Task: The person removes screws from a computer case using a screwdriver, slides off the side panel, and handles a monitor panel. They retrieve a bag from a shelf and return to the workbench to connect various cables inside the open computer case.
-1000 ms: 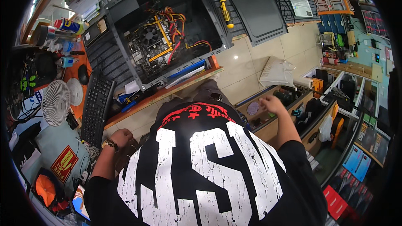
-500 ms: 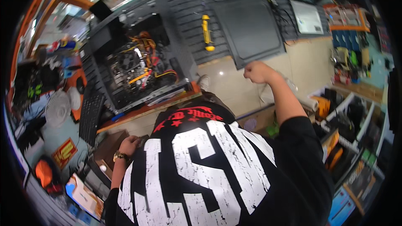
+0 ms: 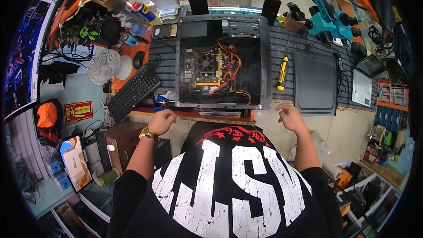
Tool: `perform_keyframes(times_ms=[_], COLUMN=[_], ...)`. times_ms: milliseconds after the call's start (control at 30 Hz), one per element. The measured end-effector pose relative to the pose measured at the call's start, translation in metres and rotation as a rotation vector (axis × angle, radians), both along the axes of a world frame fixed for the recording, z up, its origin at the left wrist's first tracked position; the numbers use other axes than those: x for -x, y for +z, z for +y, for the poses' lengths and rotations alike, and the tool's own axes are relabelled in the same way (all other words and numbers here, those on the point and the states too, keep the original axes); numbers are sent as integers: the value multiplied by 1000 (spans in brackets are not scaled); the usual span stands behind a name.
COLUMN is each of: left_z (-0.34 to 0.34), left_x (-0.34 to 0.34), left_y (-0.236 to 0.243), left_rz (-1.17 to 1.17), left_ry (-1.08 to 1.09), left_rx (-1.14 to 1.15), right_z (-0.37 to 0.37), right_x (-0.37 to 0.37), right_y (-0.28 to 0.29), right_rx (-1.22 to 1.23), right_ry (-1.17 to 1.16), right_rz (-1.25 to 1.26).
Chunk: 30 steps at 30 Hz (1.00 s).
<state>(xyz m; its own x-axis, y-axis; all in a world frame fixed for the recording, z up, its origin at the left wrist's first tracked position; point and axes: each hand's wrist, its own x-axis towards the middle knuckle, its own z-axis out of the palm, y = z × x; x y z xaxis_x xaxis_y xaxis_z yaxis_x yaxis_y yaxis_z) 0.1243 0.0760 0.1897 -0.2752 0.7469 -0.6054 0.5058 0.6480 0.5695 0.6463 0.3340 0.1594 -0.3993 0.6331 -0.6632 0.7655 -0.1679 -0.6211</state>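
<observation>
A person in a black shirt with large white and red print stands over a bench where an opened computer case lies flat in the upper middle of the frame. Inside it, a motherboard shows on the left with a round black cooling fan, and red, yellow and orange cables loop down to its right. The left hand, below the lower left corner of the case, has its fingers curled inward; whether they press together cannot be told, and nothing shows in its grasp. A gold watch circles that wrist. The right hand, below the lower right corner of the case, has its fingers loosely bent with a gap between the tips, and no object shows in it. It appears clear of the case and of the flat dark panel lying on the ridged grey mat at right of centre. Between case and panel rests a yellow screwdriver. A black keyboard lies aslant left of the case, near the left hand, with a white desk fan further left. An open laptop sits toward the right edge, below a turquoise device at the upper right.
</observation>
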Motion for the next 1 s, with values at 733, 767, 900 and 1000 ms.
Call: perform_keyframes(times_ms=[733,767,900,1000], left_z=[96,98,99,98], left_x=[16,10,0,-3], left_y=[-8,-7,-10,-22], left_rz=[-174,-3,-21,41], left_ry=[134,99,104,85], left_rx=[-425,-433,-370,-408], right_z=[-7,-7,-10,-9], right_x=[160,158,160,155], right_y=[36,31,31,28], right_rx=[-559,-557,-621,-596], right_ry=[-319,-321,-323,-344], right_rz=[-139,-135,-90,-62])
